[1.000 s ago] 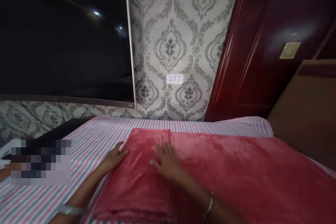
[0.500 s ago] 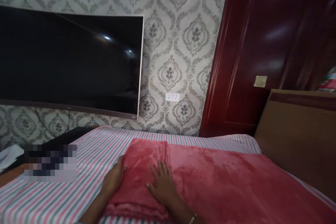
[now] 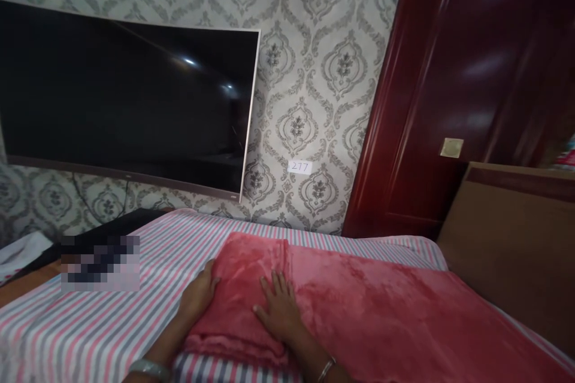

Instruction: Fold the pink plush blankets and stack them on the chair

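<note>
A red plush blanket lies spread over the bed, with its left end folded over into a thicker layered flap. My left hand rests against the flap's left edge, thumb on the fabric and fingers stretched out. On top of the flap, near its right edge, my right hand lies flat with its fingers spread. Neither hand grips the cloth. The flap's layered front edge shows between my forearms.
A striped bedsheet covers the bed around the blanket. Behind it, a large television hangs on the patterned wall. A brown board stands at the right, before a dark red wooden panel. A blurred patch hides something at left.
My head view has shifted and tilted slightly, so the scene sits a little differently. Both hands keep almost the same places on the blanket. A bangle on my left wrist is now visible.
</note>
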`<state>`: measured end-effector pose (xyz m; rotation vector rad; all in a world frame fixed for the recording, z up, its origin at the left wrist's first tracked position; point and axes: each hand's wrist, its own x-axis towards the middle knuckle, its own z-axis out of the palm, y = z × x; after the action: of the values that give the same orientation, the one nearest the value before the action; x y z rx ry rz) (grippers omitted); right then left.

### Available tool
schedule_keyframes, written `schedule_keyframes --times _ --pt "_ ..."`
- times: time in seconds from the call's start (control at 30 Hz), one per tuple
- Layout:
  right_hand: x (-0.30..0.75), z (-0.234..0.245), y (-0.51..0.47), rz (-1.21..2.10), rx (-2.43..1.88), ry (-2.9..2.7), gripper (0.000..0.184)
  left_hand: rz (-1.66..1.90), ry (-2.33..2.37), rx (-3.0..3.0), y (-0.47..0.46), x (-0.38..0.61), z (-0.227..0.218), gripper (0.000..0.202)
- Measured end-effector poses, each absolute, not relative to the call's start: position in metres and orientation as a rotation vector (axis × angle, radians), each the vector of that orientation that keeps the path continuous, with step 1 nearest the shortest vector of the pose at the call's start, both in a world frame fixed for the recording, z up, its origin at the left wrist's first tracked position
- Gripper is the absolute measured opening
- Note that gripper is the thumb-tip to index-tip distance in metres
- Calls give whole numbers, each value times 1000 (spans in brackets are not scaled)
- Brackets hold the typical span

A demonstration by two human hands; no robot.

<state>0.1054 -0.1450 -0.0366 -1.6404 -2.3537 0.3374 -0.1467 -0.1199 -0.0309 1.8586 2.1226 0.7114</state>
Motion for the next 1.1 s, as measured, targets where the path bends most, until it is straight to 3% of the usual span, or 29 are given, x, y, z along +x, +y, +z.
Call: schedule_keyframes --times 0.23,0.43,0.73,1.1 --pt "115 -1 -118 320 -1591 -2216 56 643 2119 1958 -83 -166 -6 61" --pt "107 29 -48 218 -1732 -2125 61 410 2050 2251 -17 -113 34 56" --pt "111 -29 -22 250 -1754 -2224 72 359 1957 2376 22 -85 -28 55" --pt "112 -22 -19 268 -1753 -2243 69 279 1942 2362 22 -87 -22 61"
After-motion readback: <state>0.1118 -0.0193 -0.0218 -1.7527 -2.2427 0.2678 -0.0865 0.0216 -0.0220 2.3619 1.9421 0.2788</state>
